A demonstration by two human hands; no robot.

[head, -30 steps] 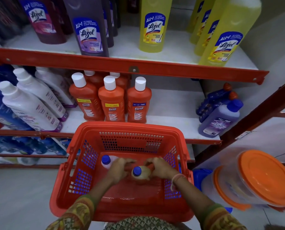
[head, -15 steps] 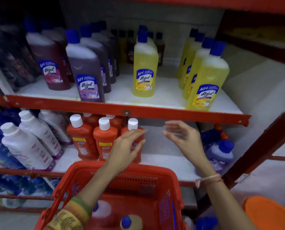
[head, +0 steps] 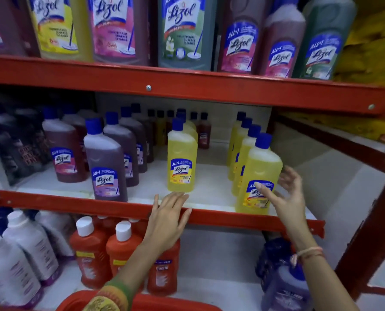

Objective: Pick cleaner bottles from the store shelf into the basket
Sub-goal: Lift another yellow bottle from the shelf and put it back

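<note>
A shopper's hands reach toward yellow cleaner bottles on a store's middle shelf [head: 209,182]. The right hand [head: 285,198], fingers spread and empty, closes around the front yellow bottle [head: 260,173] at the shelf's right front edge, thumb across its label. The left hand [head: 167,218], open and flat, rests over the red front rail just below a second yellow bottle [head: 182,160]. Full, rigid and smooth, the bottles likely want a firm mid-body grip. The red basket [head: 142,305] waits below.

Both hands have risen from the basket [head: 142,305] — left hand [head: 167,217] and right hand [head: 285,198] now at the yellow bottles' shelf.
</note>
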